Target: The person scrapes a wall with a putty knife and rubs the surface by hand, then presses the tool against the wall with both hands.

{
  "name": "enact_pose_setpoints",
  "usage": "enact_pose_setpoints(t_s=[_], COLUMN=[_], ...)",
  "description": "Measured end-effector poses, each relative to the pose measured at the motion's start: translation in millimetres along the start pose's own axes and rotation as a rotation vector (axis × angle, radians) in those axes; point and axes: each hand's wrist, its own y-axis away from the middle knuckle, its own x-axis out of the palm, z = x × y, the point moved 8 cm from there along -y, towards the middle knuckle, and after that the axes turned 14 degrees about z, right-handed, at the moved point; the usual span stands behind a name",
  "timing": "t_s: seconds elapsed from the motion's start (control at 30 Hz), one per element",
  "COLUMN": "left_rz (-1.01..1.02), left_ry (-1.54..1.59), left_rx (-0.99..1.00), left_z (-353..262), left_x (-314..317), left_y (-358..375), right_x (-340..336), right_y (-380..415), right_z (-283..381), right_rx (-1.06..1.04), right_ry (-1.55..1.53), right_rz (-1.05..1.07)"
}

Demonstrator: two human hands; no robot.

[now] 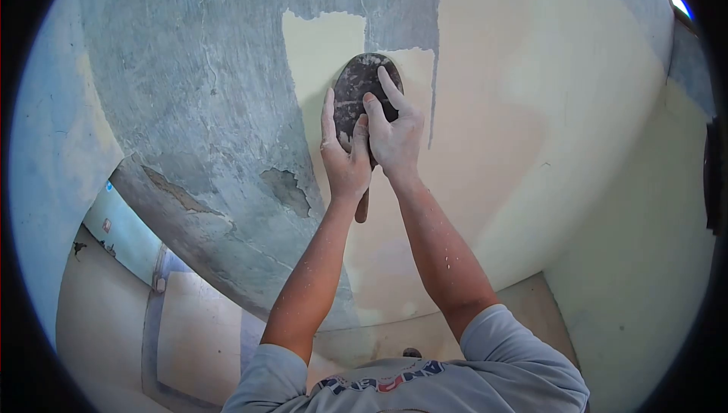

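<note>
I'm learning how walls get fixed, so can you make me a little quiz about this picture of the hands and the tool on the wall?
1. True or false: both hands press the trowel against the wall.
2. Which hand has its fingers spread over the top of the blade: A) left hand B) right hand?
3. Fill in: beside the trowel, left of it, the wall is bare ____ plaster, with a chipped patch lower down.

Key
1. True: both hands lie on the dark blade, and its handle pokes out below them.
2. B.
3. Grey.
</note>
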Motion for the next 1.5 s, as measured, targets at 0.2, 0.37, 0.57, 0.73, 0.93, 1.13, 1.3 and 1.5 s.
enact_pose_setpoints(t_s=[0.2, 0.37, 0.57, 0.73, 0.93, 1.13, 1.3, 1.5], left_rz=[0.027, 0.033, 0.044, 0.052, 0.039, 0.016, 0.004, 0.005], left_ry=[-0.04, -0.034, 0.096, -0.029, -0.009, -0.016, 0.026, 0.014], left_rx=[-0.011, 0.023, -0.078, 0.013, -0.073, -0.05, -0.08, -0.1], left_z=[-1.6, -7.2, -28.7, -11.6, -12.7, -12.7, -7.5, -8.1], left_x=[-1.6, -0.5, 8.2, 2.6, 4.4, 5.3, 5.2, 2.7], left_y=[1.2, -10.6, -65.7, -46.2, -5.9, -2.4, 1.0, 0.9], right_x=[-1.3, -5.0, -13.7, -13.3, -8.3, -9.0, -8.9, -7.0], right_y=[1.8, -10.6, -64.6, -38.3, -8.1, -6.0, -3.5, -1.7], right_z=[5.2, 11.9, 51.8, 43.3, 12.0, 13.0, 17.7, 19.1], right_rx=[-0.136, -0.16, -0.051, -0.179, -0.07, 0.007, -0.026, 0.101], right_ry=[0.038, 0.048, 0.019, 0.115, -0.076, -0.112, -0.05, -0.067], right_rz=[-0.079, -0.088, -0.007, -0.065, -0.045, 0.011, 0.01, 0.049])
